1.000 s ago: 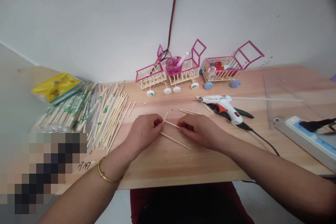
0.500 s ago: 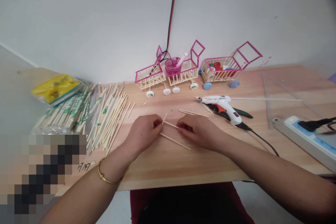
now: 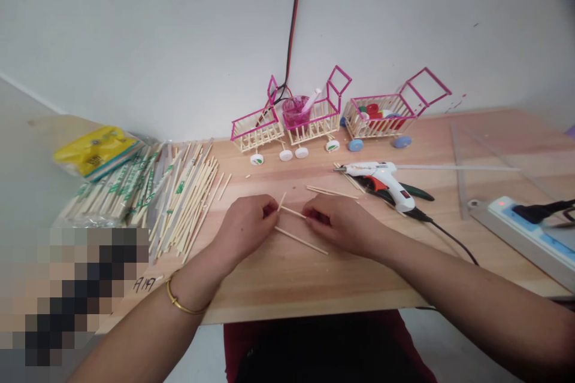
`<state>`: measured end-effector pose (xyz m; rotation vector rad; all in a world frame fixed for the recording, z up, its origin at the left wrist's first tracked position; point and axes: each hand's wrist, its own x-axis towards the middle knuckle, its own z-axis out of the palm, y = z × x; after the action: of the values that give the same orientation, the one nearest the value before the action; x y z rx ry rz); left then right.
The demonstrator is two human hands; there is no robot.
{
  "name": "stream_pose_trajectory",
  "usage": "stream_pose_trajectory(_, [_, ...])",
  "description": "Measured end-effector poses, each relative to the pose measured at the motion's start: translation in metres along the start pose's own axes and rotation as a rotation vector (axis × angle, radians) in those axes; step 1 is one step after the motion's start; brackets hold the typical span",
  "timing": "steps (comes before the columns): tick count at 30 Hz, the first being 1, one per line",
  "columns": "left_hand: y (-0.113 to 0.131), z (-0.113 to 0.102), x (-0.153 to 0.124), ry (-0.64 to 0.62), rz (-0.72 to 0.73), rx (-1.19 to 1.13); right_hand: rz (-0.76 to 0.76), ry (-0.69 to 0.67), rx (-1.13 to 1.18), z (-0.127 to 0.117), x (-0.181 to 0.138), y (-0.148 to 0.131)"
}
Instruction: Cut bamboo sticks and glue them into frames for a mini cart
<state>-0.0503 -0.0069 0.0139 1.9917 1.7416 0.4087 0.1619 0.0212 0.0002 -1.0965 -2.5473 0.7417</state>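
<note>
My left hand (image 3: pixel 246 227) and my right hand (image 3: pixel 338 222) rest on the wooden table (image 3: pixel 287 275), both pinched on short thin wooden sticks (image 3: pixel 293 212) that meet between them. The left fingers hold the end of one stick that points up and away. The right fingers pinch the other end of a stick lying across. One longer stick (image 3: pixel 300 240) lies loose on the table just in front of the hands. A gold bangle (image 3: pixel 179 302) sits on my left wrist.
A heap of wrapped and bare chopsticks (image 3: pixel 171 194) lies at the left, beside a yellow packet (image 3: pixel 96 151). Three pink-rimmed stick carts (image 3: pixel 309 116) stand by the wall. A white glue gun (image 3: pixel 381 178) lies right of the hands, and a power strip (image 3: pixel 530 233) at the far right.
</note>
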Motion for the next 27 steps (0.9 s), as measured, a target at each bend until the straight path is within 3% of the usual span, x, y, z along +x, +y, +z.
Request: stream_pose_trajectory(27, [-0.0066, 0.0034, 0.0024, 0.0, 0.142, 0.049, 0.031, -0.023, -0.076, -0.0024, -0.0007, 0.004])
